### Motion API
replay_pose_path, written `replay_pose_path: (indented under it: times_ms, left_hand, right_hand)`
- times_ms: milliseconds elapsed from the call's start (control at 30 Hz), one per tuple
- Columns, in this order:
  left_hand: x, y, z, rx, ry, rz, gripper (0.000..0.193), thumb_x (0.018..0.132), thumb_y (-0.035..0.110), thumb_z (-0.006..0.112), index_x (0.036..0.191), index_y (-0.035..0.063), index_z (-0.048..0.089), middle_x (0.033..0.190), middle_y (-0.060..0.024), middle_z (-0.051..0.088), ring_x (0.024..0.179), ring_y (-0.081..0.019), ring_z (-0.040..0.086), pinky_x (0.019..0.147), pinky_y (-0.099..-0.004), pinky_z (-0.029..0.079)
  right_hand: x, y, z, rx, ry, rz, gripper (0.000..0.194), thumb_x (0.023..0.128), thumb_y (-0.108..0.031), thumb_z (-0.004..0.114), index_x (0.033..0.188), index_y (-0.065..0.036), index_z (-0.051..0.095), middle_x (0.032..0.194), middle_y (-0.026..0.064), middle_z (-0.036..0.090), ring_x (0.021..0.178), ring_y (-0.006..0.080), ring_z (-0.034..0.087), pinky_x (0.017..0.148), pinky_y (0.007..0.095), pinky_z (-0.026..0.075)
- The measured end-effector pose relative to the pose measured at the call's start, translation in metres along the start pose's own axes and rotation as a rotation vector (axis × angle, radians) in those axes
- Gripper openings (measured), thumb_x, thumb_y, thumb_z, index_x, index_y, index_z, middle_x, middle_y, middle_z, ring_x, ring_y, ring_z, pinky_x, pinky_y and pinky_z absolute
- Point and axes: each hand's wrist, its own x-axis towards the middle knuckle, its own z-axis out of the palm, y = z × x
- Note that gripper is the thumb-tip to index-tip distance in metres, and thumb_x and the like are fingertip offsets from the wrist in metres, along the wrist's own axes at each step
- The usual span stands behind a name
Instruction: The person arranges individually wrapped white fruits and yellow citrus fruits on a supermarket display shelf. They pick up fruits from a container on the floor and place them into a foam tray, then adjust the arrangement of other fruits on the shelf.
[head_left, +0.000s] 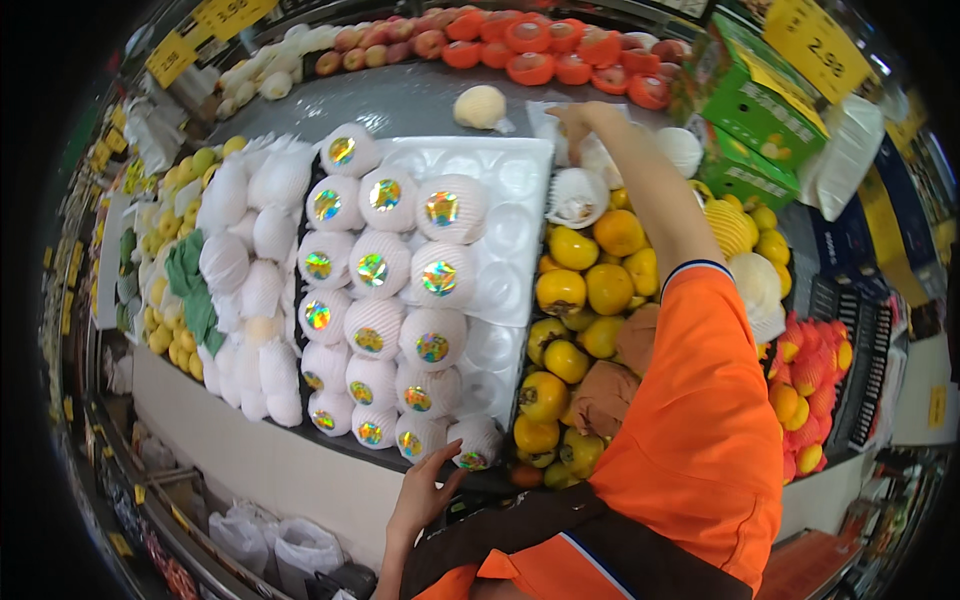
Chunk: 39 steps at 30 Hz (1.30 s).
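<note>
My left hand is at the front edge of the display, fingers apart. Its fingertips lie at a round fruit in a white foam net with a shiny sticker; whether they touch it I cannot tell. More netted, stickered fruits stand in rows on a white moulded tray, whose right-hand hollows hold none. Stretched far forward, my right hand reaches to clear plastic packaging behind the persimmons. Its fingers point down and are partly hidden, so a grip is not visible. Close by is a white-netted fruit.
One netted fruit sits alone on the grey shelf. Red-netted apples line the back. Green cartons are stacked at right. Crumpled brown material lies on the persimmons, and a green cloth among fruit at left.
</note>
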Motion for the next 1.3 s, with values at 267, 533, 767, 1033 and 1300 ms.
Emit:
replay_pose_path:
  times_ms: [267,533,767,1033,1300]
  left_hand:
    - [-0.033,-0.037,-0.015,-0.033,0.216,-0.043,0.042,0.082,0.008,0.066,0.122,0.0065,0.056,0.102,-0.0149,0.067,0.099,-0.0270,0.064,0.088,-0.0344,0.047]
    - [0.023,-0.044,-0.043,-0.109,0.075,0.370,0.051,0.081,0.007,0.067,0.129,0.0051,0.049,0.120,-0.0151,0.058,0.109,-0.0257,0.059,0.093,-0.0355,0.044]
    - [0.103,0.044,-0.053,-1.032,-0.192,0.574,0.079,0.083,0.013,0.068,0.146,0.0183,0.020,0.142,-0.0110,0.035,0.120,-0.0225,0.047,0.097,-0.0409,0.043]
    - [0.102,-0.007,-0.043,-1.206,-0.663,0.152,0.057,0.093,0.037,0.052,0.142,0.0197,0.027,0.138,-0.0079,0.039,0.124,-0.0265,0.045,0.092,-0.0503,0.048]
    - [0.091,-0.009,-0.052,-0.505,-0.545,0.470,0.064,0.091,0.029,0.059,0.144,0.0145,0.026,0.140,-0.0140,0.037,0.122,-0.0231,0.044,0.095,-0.0356,0.044]
  right_hand:
    - [0.003,0.029,0.039,0.367,0.580,-0.016,0.101,0.046,-0.033,0.085,0.132,-0.010,0.037,0.125,0.0240,0.049,0.112,0.0356,0.052,0.091,0.0426,0.046]
    - [-0.134,-0.065,0.001,0.609,1.204,-0.203,0.100,0.048,-0.039,0.085,0.130,-0.006,0.040,0.121,0.0209,0.049,0.111,0.0337,0.050,0.097,0.0394,0.041]
    - [-0.291,-0.264,0.102,0.916,0.925,-0.058,0.106,0.050,-0.028,0.089,0.137,-0.003,0.034,0.130,0.0153,0.047,0.122,0.0272,0.045,0.103,0.0358,0.035]
    - [-0.370,-0.296,0.183,1.716,0.497,0.057,0.083,0.076,-0.017,0.075,0.144,-0.015,0.028,0.121,0.0099,0.050,0.105,0.0143,0.051,0.083,0.0283,0.046]
    - [-0.362,-0.315,0.188,1.393,0.393,-0.127,0.091,0.062,-0.023,0.084,0.138,-0.006,0.036,0.119,0.0101,0.053,0.107,0.0183,0.053,0.092,0.0308,0.043]
